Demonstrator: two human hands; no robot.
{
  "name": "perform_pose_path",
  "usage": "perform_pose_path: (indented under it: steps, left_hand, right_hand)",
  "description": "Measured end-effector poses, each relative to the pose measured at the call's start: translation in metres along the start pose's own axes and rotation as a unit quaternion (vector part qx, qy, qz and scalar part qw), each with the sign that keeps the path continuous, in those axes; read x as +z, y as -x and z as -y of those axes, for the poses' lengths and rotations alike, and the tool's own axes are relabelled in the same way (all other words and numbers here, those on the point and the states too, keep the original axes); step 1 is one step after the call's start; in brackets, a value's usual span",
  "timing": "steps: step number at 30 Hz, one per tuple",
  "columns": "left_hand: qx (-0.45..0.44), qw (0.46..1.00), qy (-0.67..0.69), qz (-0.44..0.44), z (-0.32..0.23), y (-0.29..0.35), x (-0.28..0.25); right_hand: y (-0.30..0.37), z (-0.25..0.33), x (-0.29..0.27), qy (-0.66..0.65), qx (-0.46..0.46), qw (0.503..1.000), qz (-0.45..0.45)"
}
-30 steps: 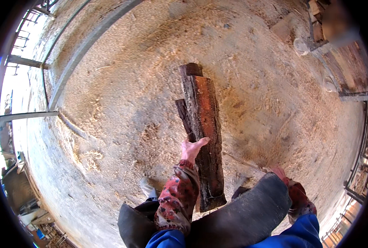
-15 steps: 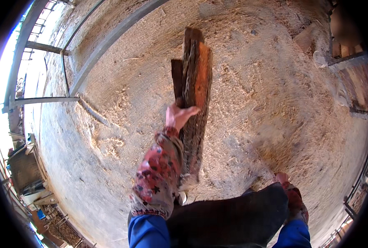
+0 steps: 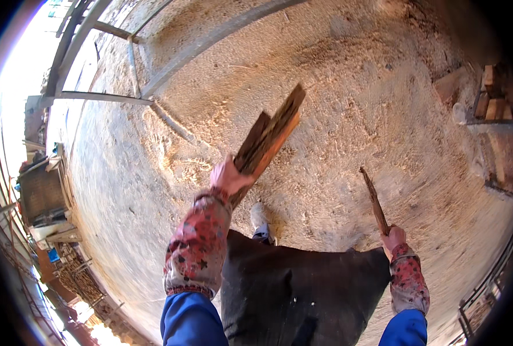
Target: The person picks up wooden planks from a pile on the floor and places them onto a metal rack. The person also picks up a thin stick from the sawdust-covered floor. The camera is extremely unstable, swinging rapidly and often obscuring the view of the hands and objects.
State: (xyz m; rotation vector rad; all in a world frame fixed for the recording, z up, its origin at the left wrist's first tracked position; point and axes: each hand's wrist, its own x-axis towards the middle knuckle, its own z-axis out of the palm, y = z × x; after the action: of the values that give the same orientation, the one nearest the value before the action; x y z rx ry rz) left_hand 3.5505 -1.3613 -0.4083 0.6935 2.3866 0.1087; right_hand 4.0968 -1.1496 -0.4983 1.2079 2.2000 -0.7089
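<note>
My left hand (image 3: 230, 175) is closed around several rough wood slabs (image 3: 271, 135) with dark bark. They slant up and to the right, and one shows a bright orange-brown face. Their lower ends are hidden behind my hand and forearm. Over at the right, my right hand (image 3: 393, 237) grips one thin, dark strip of wood (image 3: 374, 199) that points up and slightly left. Both forearms wear patterned red and grey sleeve covers over blue sleeves. Between them hangs a dark apron (image 3: 302, 282), with my shoe (image 3: 260, 214) showing just beyond it.
Sawdust and shavings cover the concrete floor (image 3: 325, 190). A metal frame (image 3: 103, 97) stands at the far left. Stacked wood pieces (image 3: 495, 109) sit in a rack at the far right. Boards and clutter (image 3: 43, 193) line the left edge.
The slabs in my left hand have tilted rightward and come nearer to me. My right hand now shows a thin wood strip, not visible before. My view has shifted, and my shoe shows more fully.
</note>
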Motion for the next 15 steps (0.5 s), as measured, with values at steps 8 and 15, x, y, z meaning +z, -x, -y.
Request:
perform_pose_path:
  steps: [8,15]
  left_hand:
    - [-0.251,0.965,0.062,0.046,0.136,0.246,-0.019]
    - [-0.435,0.888,0.146,0.034,0.173,0.452,-0.090]
  right_hand:
    - [0.072,0.078,-0.128,0.039,0.000,0.998,-0.044]
    - [0.148,0.148,-0.184,0.166,-0.141,0.976,-0.001]
